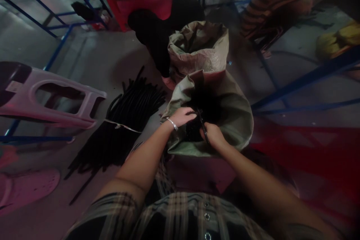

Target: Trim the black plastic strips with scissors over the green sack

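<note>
Head view: you are leaning over the green sack (pixel 233 120) on the floor (pixel 92 63), left grip (pixel 182 116) spreading its rim to hold the mouth wide, closure unclear, right grip (pixel 214 135) clamping black tubing (pixel 203 125) inside.

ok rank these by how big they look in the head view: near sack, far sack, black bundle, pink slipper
1. near sack and black bundle: about alike, not ranked
2. far sack, farther from the camera
3. pink slipper, cut off by the frame edge
</note>
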